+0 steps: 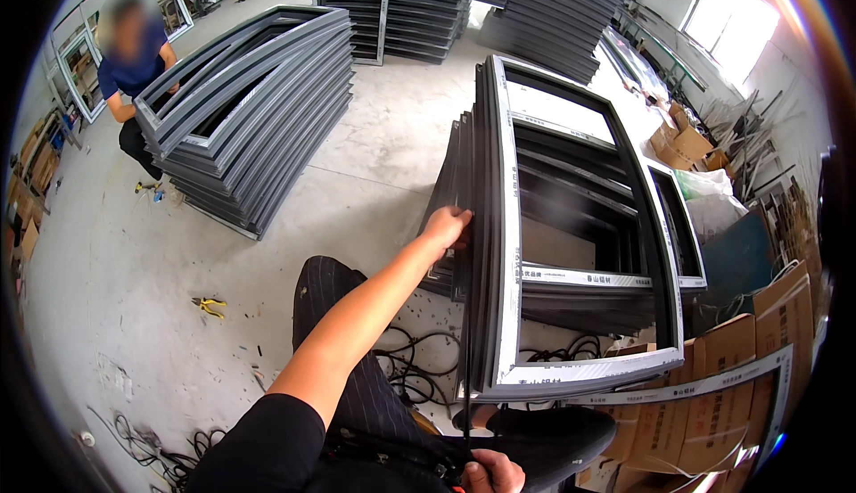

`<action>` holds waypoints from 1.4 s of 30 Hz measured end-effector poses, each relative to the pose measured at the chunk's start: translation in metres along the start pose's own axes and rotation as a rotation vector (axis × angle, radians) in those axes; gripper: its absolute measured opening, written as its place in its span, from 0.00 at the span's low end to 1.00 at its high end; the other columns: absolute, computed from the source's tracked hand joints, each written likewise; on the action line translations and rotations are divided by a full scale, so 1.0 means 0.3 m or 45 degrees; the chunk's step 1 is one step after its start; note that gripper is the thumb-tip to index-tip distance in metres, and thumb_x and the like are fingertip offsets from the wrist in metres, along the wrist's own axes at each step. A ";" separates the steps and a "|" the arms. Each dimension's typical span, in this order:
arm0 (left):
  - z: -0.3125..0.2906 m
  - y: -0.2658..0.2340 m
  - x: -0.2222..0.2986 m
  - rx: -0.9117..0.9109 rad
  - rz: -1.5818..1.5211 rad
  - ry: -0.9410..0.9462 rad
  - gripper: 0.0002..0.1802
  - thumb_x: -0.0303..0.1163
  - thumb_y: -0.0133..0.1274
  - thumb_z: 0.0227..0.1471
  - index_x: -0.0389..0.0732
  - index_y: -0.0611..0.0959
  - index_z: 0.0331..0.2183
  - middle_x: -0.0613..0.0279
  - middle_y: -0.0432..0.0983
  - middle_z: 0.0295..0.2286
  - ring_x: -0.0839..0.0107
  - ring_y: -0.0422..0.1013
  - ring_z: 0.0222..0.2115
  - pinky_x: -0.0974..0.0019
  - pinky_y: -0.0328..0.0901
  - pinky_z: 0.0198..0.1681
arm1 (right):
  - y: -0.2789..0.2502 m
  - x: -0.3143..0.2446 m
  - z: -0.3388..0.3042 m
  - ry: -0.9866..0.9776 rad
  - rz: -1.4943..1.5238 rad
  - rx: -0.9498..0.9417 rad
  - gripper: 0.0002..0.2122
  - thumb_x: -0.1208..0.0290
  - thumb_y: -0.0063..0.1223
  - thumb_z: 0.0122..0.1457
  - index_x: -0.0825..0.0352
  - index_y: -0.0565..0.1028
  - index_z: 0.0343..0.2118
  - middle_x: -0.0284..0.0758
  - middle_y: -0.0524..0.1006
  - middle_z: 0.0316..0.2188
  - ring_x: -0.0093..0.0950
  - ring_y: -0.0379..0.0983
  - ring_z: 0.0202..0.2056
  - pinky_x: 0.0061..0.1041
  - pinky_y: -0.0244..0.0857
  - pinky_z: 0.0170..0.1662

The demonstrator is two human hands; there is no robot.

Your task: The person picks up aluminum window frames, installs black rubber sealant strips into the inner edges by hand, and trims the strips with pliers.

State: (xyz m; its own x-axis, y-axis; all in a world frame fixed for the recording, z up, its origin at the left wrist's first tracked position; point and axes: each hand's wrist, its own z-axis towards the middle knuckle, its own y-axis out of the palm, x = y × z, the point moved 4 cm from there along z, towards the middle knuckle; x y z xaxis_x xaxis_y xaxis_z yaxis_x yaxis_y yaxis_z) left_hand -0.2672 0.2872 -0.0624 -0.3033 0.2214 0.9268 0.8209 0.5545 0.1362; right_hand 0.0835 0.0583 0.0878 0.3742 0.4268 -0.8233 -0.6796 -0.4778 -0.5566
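Note:
Ahead and to my right stands a stack of dark grey window frames (pixel 509 225), the top one partly covered with white printed film. My left hand (pixel 448 228) reaches out to the left side of the stack, fingers closed in a pinch against the frame edge. A thin black strip (pixel 467 350) runs down along that edge from near my left hand to my right hand (pixel 493 472). Low in front of my body, the right hand is closed with thumb against fingers, the strip's lower end at it. A small orange thing shows beside it, too little to name.
Yellow-handled pliers (pixel 210 307) lie on the floor at left. Black cables (pixel 406 364) coil under the stack. Another frame stack (pixel 259 127) stands far left, a person (pixel 134 65) crouching beside it. Cardboard boxes (pixel 713 404) and a loose frame (pixel 780 386) are at lower right.

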 end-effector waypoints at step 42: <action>0.000 0.053 0.042 -0.042 0.110 -0.148 0.22 0.47 0.47 0.57 0.36 0.78 0.38 0.60 0.76 0.24 0.68 0.73 0.23 0.60 0.70 0.29 | 0.172 0.155 0.069 0.770 1.172 -0.487 0.13 0.65 0.44 0.64 0.72 0.75 0.37 0.36 0.78 0.27 0.22 0.72 0.25 0.18 0.65 0.30</action>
State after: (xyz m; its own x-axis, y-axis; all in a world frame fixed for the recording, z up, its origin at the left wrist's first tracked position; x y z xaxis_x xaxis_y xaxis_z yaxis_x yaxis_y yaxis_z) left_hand -0.2579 0.2987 -0.0485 -0.2830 0.3595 0.8892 0.8612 0.5034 0.0705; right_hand 0.0527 0.0695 0.0231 0.1486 -0.5877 -0.7953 -0.6549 -0.6610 0.3662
